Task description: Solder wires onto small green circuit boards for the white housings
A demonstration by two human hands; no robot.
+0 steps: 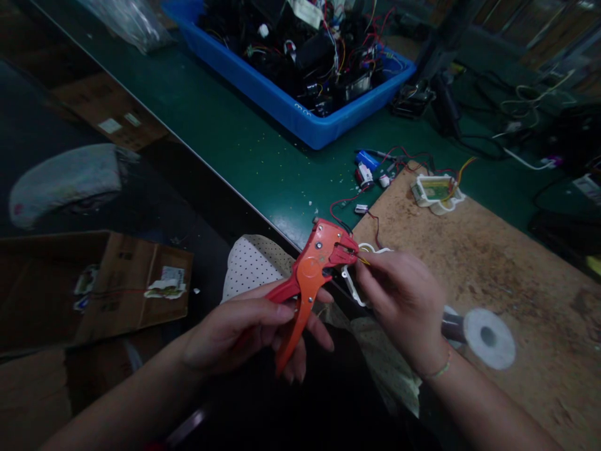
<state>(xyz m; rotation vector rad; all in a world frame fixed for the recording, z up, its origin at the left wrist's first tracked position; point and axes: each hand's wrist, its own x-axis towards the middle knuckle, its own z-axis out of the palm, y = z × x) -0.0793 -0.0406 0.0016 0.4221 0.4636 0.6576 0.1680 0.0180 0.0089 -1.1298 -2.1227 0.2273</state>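
Observation:
A red and orange wire stripper (310,269) rests in my left hand (253,326), with the thumb and fingers around its handles. Its jaws point up and to the right, at the fingertips of my right hand (406,300). Those fingers pinch a thin yellow wire (364,260), whose end is at the stripper's mouth; whether the jaws bite on it I cannot tell. Partly hidden behind my right hand is a white plastic housing (350,285). Red and dark wires run up from near the stripper to a small white connector (361,208).
A blue bin (300,122) full of black parts and wires stands on the green bench (225,138). On the brown board (507,250) lie another white housing (436,191) with a circuit board and a solder spool (500,338). A blue cylindrical cell (367,161) lies nearby. Cardboard boxes (141,282) stand at left.

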